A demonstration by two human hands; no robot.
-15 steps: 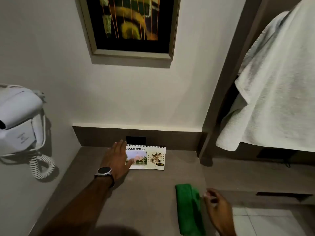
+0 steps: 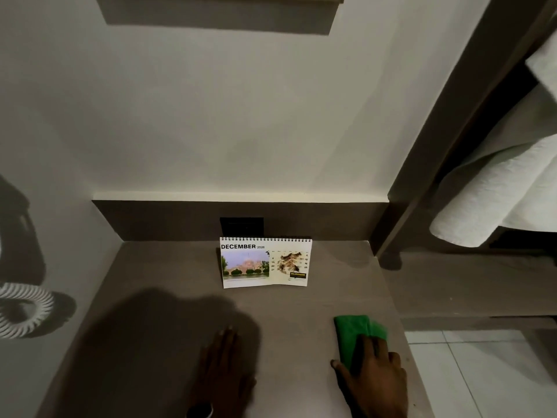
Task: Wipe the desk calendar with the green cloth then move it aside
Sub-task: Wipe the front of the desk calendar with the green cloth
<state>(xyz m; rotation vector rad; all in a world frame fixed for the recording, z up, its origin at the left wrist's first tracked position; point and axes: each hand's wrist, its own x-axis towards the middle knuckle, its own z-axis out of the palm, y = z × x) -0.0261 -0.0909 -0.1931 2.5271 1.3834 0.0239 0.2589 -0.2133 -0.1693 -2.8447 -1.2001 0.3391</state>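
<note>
Calendar [image 2: 266,262] is seen standing upright near the back of the desk [image 2: 180,273], just in front of the dark backsplash and a black socket plate [image 2: 241,226], with its December page turned toward the camera. Brown smudges are visible on the date grid at its right half. It is touched by neither hand.

Cloth [image 2: 352,334], green and folded, lies at the desk's front right, well apart from the calendar. The right hand [image 2: 372,377] is laid flat over its near end, fingers spread on top; no closed grasp is shown, so the cloth is judged to be pressed rather than pinched. The left hand [image 2: 224,369] is rested palm-down on the bare desk, open and holding nothing, with a watch [image 2: 200,411] at the wrist.

The step in hand is judged to be the pick-up of the cloth; wiping is not yet begun. Next, the fingers would need to be closed round the cloth, and it would need to be carried forward to the calendar's face. Since the calendar is light and free-standing, it may need to be steadied by the left hand while the smudged page is wiped.
</note>
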